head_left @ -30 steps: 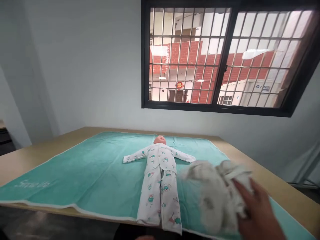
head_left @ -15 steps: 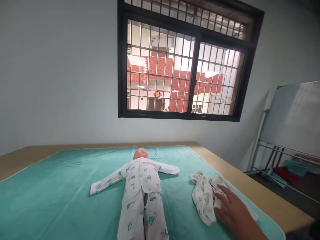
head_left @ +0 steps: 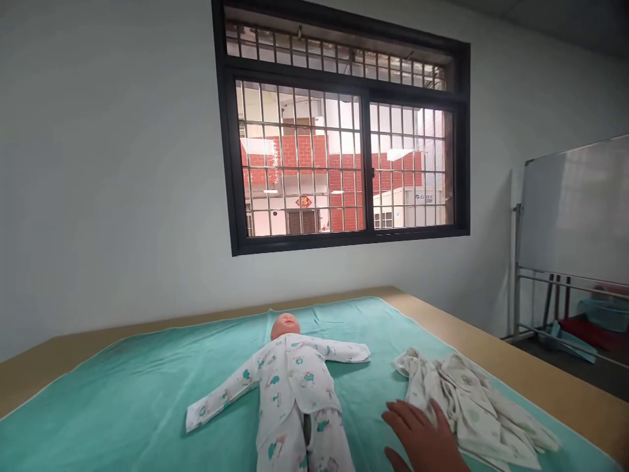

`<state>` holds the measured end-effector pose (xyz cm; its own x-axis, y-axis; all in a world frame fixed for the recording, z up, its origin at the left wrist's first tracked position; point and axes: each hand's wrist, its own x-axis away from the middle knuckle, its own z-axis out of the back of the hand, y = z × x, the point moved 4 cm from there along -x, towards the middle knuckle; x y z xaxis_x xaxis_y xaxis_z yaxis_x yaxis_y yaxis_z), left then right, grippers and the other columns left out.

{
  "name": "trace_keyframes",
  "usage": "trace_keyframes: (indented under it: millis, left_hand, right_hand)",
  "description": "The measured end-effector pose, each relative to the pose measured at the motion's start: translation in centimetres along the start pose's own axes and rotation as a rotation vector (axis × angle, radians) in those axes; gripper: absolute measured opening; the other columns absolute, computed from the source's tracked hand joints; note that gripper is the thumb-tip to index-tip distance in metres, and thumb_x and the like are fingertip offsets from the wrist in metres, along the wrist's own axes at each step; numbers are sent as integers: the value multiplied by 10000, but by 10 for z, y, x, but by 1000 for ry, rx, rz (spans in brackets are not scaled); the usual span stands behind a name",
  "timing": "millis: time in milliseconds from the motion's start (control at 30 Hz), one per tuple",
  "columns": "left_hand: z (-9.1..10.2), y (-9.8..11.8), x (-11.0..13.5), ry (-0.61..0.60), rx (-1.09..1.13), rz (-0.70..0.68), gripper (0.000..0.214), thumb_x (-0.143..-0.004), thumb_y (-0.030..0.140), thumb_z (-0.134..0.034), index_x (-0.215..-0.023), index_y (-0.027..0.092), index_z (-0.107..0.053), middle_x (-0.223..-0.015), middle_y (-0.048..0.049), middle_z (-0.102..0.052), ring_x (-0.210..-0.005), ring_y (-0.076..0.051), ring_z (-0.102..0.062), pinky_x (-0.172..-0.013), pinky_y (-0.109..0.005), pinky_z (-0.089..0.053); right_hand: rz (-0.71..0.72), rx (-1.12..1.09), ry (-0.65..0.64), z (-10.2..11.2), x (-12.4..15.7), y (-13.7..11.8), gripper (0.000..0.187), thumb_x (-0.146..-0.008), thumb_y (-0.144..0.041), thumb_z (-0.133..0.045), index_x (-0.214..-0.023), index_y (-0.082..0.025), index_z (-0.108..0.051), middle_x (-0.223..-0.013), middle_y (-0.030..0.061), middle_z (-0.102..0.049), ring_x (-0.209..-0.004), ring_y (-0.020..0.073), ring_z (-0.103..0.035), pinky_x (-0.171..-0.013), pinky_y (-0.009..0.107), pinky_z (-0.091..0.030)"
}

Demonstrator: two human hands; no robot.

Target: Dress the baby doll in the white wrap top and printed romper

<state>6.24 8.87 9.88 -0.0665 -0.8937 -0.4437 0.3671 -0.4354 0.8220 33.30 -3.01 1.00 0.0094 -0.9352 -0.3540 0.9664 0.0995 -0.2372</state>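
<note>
A baby doll in white printed pyjamas lies on its back with arms spread on a teal blanket. To its right lies a crumpled pile of white baby clothes. My right hand rests flat on the blanket at the bottom of the view, fingers stretched out and apart, touching the left edge of the clothes pile, holding nothing. My left hand is out of view.
The blanket covers a wooden table set against a grey wall. A barred window is above it. A whiteboard on a metal stand stands at the right, with coloured bins on the floor behind it.
My right hand has let go of the white clothes, which now lie on the blanket, and slid to their left edge. The view has tilted upward and turned right.
</note>
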Motion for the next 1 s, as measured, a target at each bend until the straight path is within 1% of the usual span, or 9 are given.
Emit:
trace_keyframes:
  millis: [100, 200, 300, 367, 467, 533, 700, 867, 1000]
  left_hand:
    - [18, -21, 38, 83, -2, 44, 400, -785, 502, -431, -1082, 397, -677, -1020, 3, -719, -1070, -350, -646, -657, -436, -588]
    - [27, -38, 40, 161, 12, 81, 383, -791, 510, -482, -1059, 300, -659, -1122, -33, -694, -989, -299, -668, -783, -417, -578]
    - [18, -57, -3, 133, 14, 71, 355, -847, 414, -436, -1086, 230, -624, -1184, -56, -668, -993, -244, -661, -893, -385, -526]
    - [5, -71, -41, 80, -62, 22, 351, -848, 324, -412, -1087, 191, -632, -1186, -77, -668, -1062, -233, -635, -945, -365, -487]
    - [-16, -96, -84, 32, -170, -37, 336, -824, 255, -427, -1040, 156, -665, -1127, -100, -688, -1077, -233, -616, -967, -367, -455]
    - [-28, -111, -97, 21, -192, -61, 304, -813, 233, -438, -964, 162, -692, -1044, -95, -706, -1038, -233, -621, -964, -380, -447]
    - [-42, -132, -95, -2, -207, -140, 358, -877, 251, -358, -976, 206, -699, -1057, -75, -693, -1047, -225, -594, -970, -404, -437]
    - [-43, -137, -92, -44, -204, -198, 402, -921, 289, -319, -1063, 228, -690, -1152, -74, -664, -1106, -217, -555, -1013, -406, -409]
    - [-44, -143, -96, -59, -212, -169, 391, -914, 290, -345, -1098, 242, -688, -1170, -69, -651, -1118, -224, -540, -1024, -416, -405]
  right_hand:
    - [-7, -23, -96, 17, -22, -48, 294, -762, -327, -616, -1044, -319, -700, -1186, 80, -683, -1147, 368, -591, -1029, 616, -372]
    - [62, -260, -82, 24, -57, -93, 226, -856, -338, -502, -1017, -289, -654, -1067, 35, -686, -959, 250, -639, -841, 402, -492]
    - [96, -462, 42, 11, -110, -116, 187, -897, -334, -450, -888, -235, -609, -921, 13, -667, -826, 169, -617, -732, 271, -466]
    - [77, -439, 92, -8, -150, -122, 197, -917, -308, -414, -866, -218, -581, -913, 13, -661, -830, 149, -610, -734, 242, -448]
    - [8, -300, 52, -41, -202, -127, 209, -925, -329, -415, -916, -205, -583, -976, 37, -675, -892, 162, -628, -759, 247, -439]
    - [-17, -239, 17, -57, -224, -129, 245, -904, -382, -461, -942, -184, -599, -983, 82, -691, -914, 212, -648, -765, 287, -444]
    - [-37, -149, -20, -75, -242, -133, 289, -889, -387, -472, -968, -162, -634, -960, 146, -715, -919, 289, -675, -751, 348, -454]
    - [-21, -110, 8, -79, -242, -134, 274, -915, -325, -403, -1009, -176, -613, -1005, 124, -710, -912, 260, -676, -750, 328, -441]
    - [-22, -122, -16, -85, -246, -128, 269, -913, -349, -401, -935, -193, -620, -957, 96, -722, -874, 237, -673, -697, 299, -416]
